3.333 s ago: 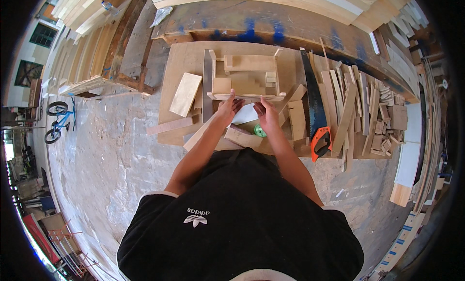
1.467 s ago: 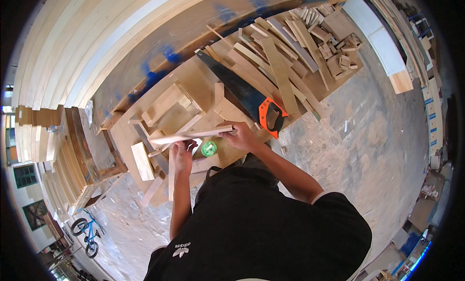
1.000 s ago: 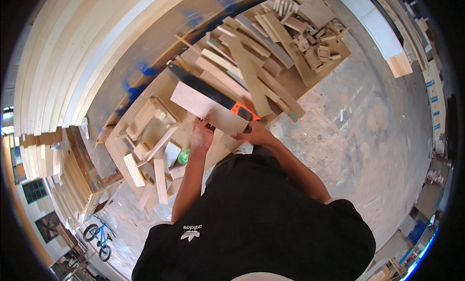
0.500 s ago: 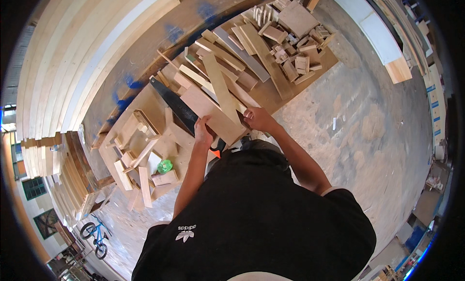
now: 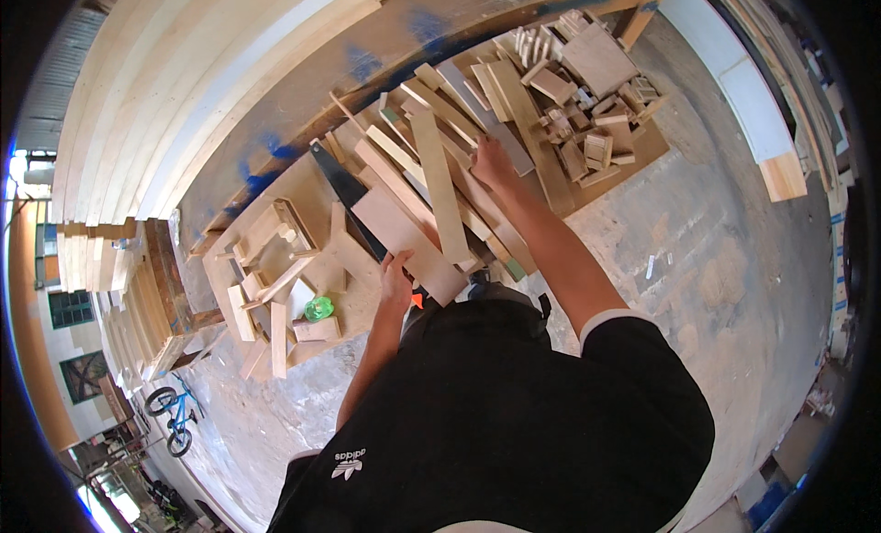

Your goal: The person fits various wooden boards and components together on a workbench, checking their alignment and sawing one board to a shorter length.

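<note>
My left hand [image 5: 396, 278] is closed on the near left edge of a wide, flat pinkish-brown board [image 5: 404, 232]. That board lies partly over a handsaw, whose dark blade [image 5: 338, 179] extends to the far left and whose orange handle [image 5: 418, 301] peeks out near my waist. Farther off, my right hand [image 5: 496, 166] has its fingers curled at the near end of a wooden strip [image 5: 442, 103] in the pile; the fingertips are partly hidden. Between my hands, a long pale wooden slat [image 5: 433, 179] slants across the other strips.
Small wooden blocks [image 5: 596, 152] crowd the bench's right end. Wooden frame parts [image 5: 284, 225] and a green, shiny round item [image 5: 318, 309] are at the left. Long stacked planks [image 5: 184, 101] rise beyond the bench. A blue bicycle [image 5: 179, 418] stands on the floor at left.
My right hand has moved from the slat's near end up and away to a strip farther into the pile. The wide board has slid toward me, uncovering more strips beside it.
</note>
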`<move>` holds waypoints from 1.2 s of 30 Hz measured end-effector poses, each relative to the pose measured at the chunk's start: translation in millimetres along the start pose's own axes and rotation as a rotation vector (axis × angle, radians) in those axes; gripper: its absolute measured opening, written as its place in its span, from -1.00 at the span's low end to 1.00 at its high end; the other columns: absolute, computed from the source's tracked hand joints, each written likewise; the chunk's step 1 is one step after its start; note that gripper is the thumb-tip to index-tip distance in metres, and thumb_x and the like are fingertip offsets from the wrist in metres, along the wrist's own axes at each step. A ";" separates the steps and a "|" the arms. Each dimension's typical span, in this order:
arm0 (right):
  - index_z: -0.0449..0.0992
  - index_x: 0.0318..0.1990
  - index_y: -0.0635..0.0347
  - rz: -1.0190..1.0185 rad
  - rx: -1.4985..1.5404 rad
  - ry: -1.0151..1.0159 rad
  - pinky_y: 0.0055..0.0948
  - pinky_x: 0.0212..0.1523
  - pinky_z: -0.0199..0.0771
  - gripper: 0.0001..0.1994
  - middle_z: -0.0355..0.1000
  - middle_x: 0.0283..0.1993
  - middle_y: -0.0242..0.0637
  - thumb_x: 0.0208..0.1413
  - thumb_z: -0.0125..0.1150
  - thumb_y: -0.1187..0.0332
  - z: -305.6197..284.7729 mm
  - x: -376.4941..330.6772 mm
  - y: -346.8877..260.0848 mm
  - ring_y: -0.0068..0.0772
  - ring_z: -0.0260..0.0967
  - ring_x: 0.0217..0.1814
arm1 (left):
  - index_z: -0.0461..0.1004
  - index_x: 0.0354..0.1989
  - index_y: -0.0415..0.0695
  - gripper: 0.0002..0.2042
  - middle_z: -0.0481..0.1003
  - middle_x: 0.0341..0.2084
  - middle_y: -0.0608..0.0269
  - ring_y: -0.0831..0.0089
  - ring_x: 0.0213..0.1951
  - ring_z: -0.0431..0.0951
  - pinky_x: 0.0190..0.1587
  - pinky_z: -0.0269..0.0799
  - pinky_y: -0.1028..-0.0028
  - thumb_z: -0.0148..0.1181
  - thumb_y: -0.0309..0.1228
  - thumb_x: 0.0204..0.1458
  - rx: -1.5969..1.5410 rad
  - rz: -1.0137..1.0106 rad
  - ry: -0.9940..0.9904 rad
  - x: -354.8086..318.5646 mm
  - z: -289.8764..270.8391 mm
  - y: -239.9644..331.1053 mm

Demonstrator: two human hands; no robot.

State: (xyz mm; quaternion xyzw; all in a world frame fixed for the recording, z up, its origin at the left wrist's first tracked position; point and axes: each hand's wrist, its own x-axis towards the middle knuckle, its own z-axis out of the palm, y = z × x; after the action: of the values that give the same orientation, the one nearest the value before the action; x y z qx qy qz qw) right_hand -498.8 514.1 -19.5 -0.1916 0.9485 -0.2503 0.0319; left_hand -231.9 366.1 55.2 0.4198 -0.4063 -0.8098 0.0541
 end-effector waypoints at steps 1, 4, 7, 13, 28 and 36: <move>0.33 -0.04 0.34 -0.015 -0.021 0.009 -0.12 -0.05 0.44 -0.66 0.36 -0.07 0.08 0.01 0.11 0.41 4.3 7.7 4.3 0.05 0.34 -0.02 | 0.39 -0.13 -0.16 -0.77 0.47 -0.24 0.25 0.36 -0.18 0.49 -0.14 0.41 0.38 0.10 -0.50 -0.01 0.001 -0.011 0.016 -4.2 -2.4 1.9; 0.39 -0.14 0.33 -0.069 -0.098 0.008 -0.14 -0.07 0.45 -0.75 0.40 -0.10 0.01 0.02 0.13 0.42 9.9 19.8 12.4 0.02 0.36 -0.03 | 0.40 -0.08 -0.18 -0.72 0.47 -0.22 0.27 0.37 -0.14 0.48 -0.10 0.38 0.38 0.12 -0.48 -0.02 0.024 0.003 0.010 -11.3 -10.9 8.5; 0.44 -0.23 0.31 -0.116 -0.179 -0.064 -0.15 -0.11 0.47 -0.83 0.44 -0.19 -0.02 0.01 0.13 0.45 6.3 24.6 8.8 0.00 0.39 -0.07 | 0.41 -0.09 -0.19 -0.72 0.47 -0.23 0.26 0.38 -0.14 0.48 -0.11 0.39 0.39 0.12 -0.48 -0.02 0.020 0.021 0.032 -13.8 -12.2 13.7; 0.46 -0.35 0.30 -0.211 -0.035 -0.057 -0.04 -0.29 0.48 -0.90 0.46 -0.41 0.05 0.03 0.08 0.46 -13.3 7.9 17.9 0.14 0.44 -0.32 | 0.38 -0.15 -0.16 -0.80 0.46 -0.28 0.22 0.34 -0.18 0.48 -0.10 0.39 0.37 0.04 -0.47 0.02 0.007 0.053 -0.031 -1.5 1.2 23.6; 0.52 -0.36 0.19 -0.187 0.061 0.084 -0.14 -0.27 0.45 -0.89 0.47 -0.35 -0.10 -0.09 0.16 0.45 -39.9 -144.9 -1.2 -0.01 0.42 -0.27 | 0.36 -0.09 -0.19 -0.76 0.47 -0.23 0.20 0.32 -0.20 0.54 -0.14 0.52 0.30 0.03 -0.53 0.02 -0.066 -0.079 -0.154 26.1 21.0 6.4; 0.51 -0.32 0.27 -0.090 0.370 -0.113 -0.13 -0.09 0.40 -0.80 0.45 -0.24 0.00 -0.07 0.20 0.33 -25.5 -163.2 -20.7 0.03 0.40 -0.14 | 0.32 -0.22 -0.18 -0.83 0.44 -0.32 0.18 0.24 -0.28 0.54 -0.22 0.53 0.22 0.06 -0.54 -0.01 -0.074 -0.063 -0.129 34.2 22.8 1.0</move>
State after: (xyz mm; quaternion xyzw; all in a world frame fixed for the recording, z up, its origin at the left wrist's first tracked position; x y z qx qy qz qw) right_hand -344.8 571.3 7.0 -0.2383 0.8735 -0.4105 0.1084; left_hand -270.6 364.8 41.4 0.3771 -0.3652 -0.8509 0.0179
